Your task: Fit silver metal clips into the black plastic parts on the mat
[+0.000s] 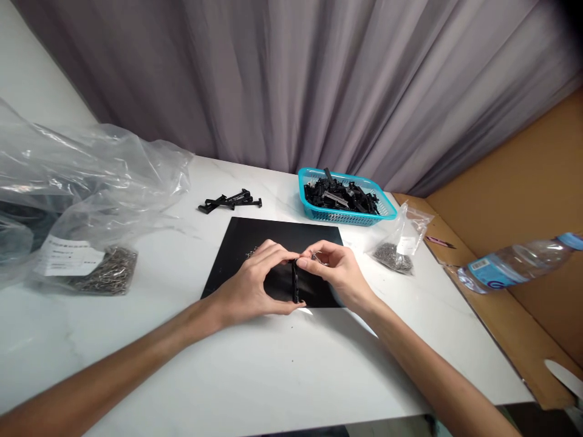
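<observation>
My left hand [255, 282] pinches a slim black plastic clip [295, 282], holding it upright over the near edge of a black mat [241, 240]. My right hand [334, 270] is closed beside it, its fingertips pinching a small metal piece [315, 257] at the clip's top end. A small heap of shiny metal parts [252, 252] lies on the mat, half hidden behind my left hand.
A teal basket [319, 209] of black clips stands at the back right. Several finished clips [230, 200] lie behind the mat. Small bag of springs [396, 252] to the right, large plastic bags [68, 200] left, water bottle [510, 261] on cardboard [528, 200].
</observation>
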Available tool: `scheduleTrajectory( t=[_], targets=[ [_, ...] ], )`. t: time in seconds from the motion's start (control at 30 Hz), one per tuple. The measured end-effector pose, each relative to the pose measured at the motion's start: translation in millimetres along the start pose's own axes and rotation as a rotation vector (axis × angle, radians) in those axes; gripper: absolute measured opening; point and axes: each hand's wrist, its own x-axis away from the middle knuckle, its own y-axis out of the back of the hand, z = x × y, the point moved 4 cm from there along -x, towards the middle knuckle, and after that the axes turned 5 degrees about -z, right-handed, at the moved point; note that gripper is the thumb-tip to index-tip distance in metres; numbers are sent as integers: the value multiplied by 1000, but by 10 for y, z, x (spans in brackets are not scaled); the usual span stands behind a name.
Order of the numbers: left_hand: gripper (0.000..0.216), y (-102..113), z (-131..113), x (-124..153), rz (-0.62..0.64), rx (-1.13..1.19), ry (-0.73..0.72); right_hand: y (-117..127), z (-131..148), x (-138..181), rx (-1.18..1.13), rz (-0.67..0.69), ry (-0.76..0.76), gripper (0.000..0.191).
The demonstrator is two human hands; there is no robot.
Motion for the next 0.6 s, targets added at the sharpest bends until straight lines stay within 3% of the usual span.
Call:
scheduleTrajectory(
  t=[0.3,0.5,0.6],
  targets=[
    [57,-11,2,-28,48,20,14,110,85,-6,128,85,28,32],
    [61,34,3,-43,29,75,60,352,351,92,523,-183,382,41],
    [61,20,12,-35,45,83,92,361,340,141,577,-173,368,45]
  ],
)
